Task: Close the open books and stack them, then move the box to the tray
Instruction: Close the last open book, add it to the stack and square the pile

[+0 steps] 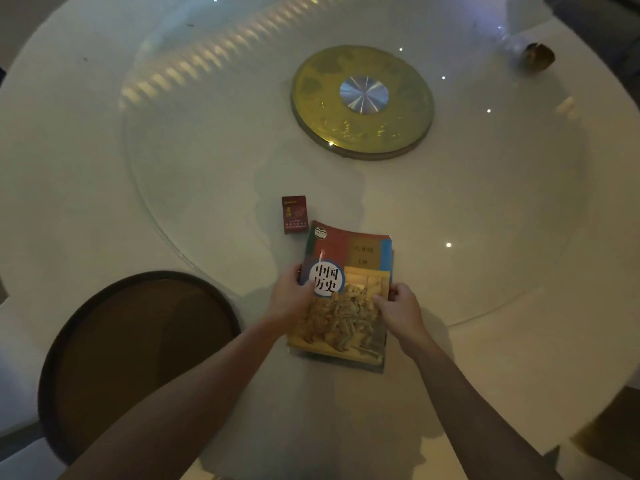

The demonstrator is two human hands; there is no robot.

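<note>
A closed book with a colourful cover (349,268) lies on top of another closed book, whose edge shows beneath at the lower right (381,367). My left hand (291,296) grips the stack's left edge and my right hand (398,306) grips its right edge. A small dark red box (294,214) stands on the table just beyond the books, to their upper left. A round dark brown tray (138,348) lies at the near left, apart from the books.
The white round table (86,202) carries a glass turntable (519,237) with a gold disc (362,102) at its centre. A small brown object (538,57) sits at the far right. A dark shape is at the near right edge.
</note>
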